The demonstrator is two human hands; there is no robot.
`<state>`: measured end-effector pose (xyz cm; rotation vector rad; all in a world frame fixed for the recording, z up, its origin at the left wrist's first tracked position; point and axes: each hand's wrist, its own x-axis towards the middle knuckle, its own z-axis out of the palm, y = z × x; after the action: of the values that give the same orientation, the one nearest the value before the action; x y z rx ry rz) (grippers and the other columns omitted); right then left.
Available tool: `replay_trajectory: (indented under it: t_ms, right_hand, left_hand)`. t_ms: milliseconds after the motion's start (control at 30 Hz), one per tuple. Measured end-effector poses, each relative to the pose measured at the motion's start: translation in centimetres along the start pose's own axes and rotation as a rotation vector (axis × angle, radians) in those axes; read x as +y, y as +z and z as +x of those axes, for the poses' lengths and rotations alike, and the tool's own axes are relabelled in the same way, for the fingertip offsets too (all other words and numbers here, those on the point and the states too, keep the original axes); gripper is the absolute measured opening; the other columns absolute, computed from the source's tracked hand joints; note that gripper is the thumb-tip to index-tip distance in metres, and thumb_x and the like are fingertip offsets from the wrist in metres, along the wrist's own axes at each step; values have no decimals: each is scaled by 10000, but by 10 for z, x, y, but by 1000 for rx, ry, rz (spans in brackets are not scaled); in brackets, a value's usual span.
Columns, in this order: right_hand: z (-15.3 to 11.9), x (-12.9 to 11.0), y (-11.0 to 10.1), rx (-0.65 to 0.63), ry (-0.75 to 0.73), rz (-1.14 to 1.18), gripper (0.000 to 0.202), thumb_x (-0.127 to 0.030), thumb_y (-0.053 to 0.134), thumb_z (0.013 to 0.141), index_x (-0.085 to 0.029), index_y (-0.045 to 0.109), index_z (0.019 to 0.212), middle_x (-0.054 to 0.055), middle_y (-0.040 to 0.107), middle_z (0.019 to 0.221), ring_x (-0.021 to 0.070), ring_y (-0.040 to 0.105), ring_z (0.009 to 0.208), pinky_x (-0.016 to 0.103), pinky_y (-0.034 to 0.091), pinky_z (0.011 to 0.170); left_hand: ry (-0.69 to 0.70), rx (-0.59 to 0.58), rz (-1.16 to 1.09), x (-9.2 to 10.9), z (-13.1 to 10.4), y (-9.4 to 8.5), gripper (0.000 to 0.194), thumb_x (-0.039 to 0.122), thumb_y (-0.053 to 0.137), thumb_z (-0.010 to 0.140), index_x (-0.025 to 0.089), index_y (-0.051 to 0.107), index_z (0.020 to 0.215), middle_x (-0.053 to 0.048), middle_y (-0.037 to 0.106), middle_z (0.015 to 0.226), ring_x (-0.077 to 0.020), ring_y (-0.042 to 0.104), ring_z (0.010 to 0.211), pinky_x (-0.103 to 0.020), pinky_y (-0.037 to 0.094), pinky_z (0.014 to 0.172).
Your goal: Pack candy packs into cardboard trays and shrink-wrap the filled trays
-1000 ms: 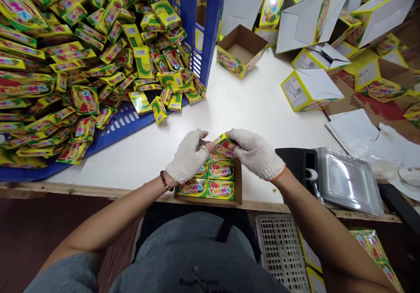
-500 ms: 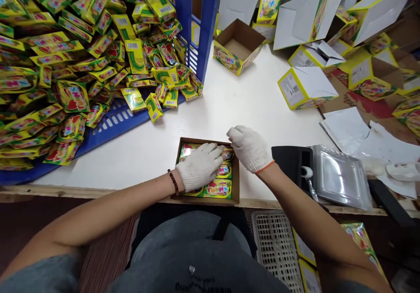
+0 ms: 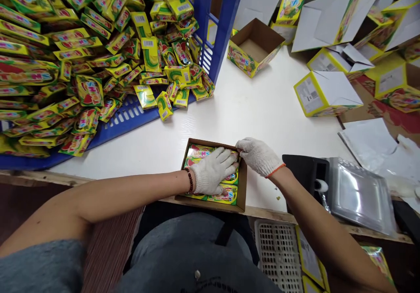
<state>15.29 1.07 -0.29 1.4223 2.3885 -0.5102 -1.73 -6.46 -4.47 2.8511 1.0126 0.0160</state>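
Observation:
A brown-sided cardboard box (image 3: 242, 192) sits at the table's front edge, filled with small yellow-green candy packs (image 3: 226, 195) printed "TWINS". My left hand (image 3: 213, 170), in a white knitted glove, lies flat over the packs with its fingers spread. At the box's far right corner is my gloved right hand (image 3: 259, 155). Its fingers are bent together, seemingly pinching the rim; the glove partly hides the grip. Beneath my left hand, several packs are covered from sight.
A blue plastic crate (image 3: 123, 131) heaped with similar packs lies tipped at the left. An open carton (image 3: 252, 48) stands at the back, with more cartons (image 3: 328, 94) to the right. A black device (image 3: 305, 172) and clear plastic sleeves (image 3: 359, 192) lie right of my right arm.
My left hand has slid rightward over the packs, its fingers spreading wider. My right hand's fingertips have come down to the box's corner. The whole view has shifted slightly.

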Motion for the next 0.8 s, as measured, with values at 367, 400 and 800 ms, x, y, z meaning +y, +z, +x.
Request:
replay_trajectory:
  t_ms: [367,400,800]
  right_hand:
    - [2,1,-4,-20,-41,-29,288,-102,451,888,-151,727,955,101,669,996,177,578,881,257,364,745]
    - [2,1,-4,-18,-43,-33,289,-105,448,890,-151,727,952,102,671,997,177,579,882,256,365,742]
    - [4,8,13,59,-70,126,239,-189,468,921,-170,705,907,76,656,926,178,585,836,268,402,733]
  left_hand:
    - [-34,-135,-130,3,-2,17,920,701,601,749,182,419,1486,-196,295,1602,-404,288,1443,-578,100,1179]
    - [-34,-155,-148,4,0,16,928,697,629,726,191,430,1478,-191,293,1606,-410,272,1455,-587,99,1180]
    - [-817,635,-271,-103,-46,-23,354,341,689,803,174,600,1103,-117,605,1188,-292,539,1178,-439,436,1032]
